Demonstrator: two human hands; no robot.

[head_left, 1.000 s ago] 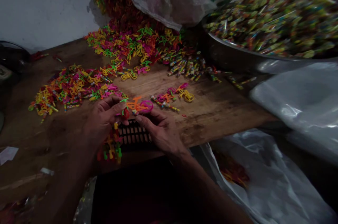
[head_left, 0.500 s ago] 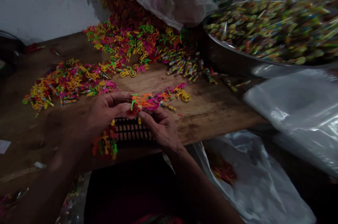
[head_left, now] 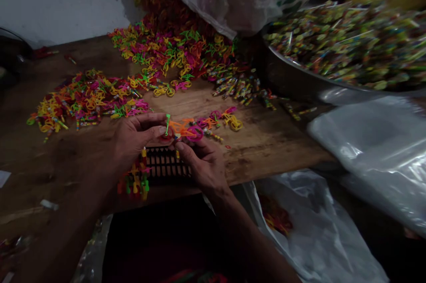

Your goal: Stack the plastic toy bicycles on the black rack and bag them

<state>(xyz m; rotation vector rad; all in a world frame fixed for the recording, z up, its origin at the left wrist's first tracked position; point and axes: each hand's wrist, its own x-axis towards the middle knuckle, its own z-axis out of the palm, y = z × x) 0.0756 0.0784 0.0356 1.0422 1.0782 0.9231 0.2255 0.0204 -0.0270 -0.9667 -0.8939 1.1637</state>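
A small plastic toy bicycle (head_left: 181,128), with an orange frame, a pink wheel, a red wheel and green handlebars, is held over the front of the wooden table. My left hand (head_left: 133,141) pinches it near the red wheel and handlebars. From the other side, my right hand (head_left: 204,161) grips it by the frame, thumb on top; some of those fingers are hidden. Below the hands lies a black slotted rack (head_left: 166,165). Several colourful plastic pieces (head_left: 136,181) stand at its left end. Just beyond my right hand lie loose toy bicycles (head_left: 231,118) and a patterned stick (head_left: 213,135).
Heaps of bright plastic toy parts (head_left: 89,101) cover the wooden table (head_left: 266,141) at left and back. A metal basin (head_left: 299,72) full of wrapped sticks stands at right. Clear plastic bags (head_left: 369,136) lie below it, and an open white bag (head_left: 319,216) hangs by the front edge.
The green handlebars now stand more upright between the fingers of my left hand. Both hands keep hold of the toy bicycle. The view has shifted slightly.
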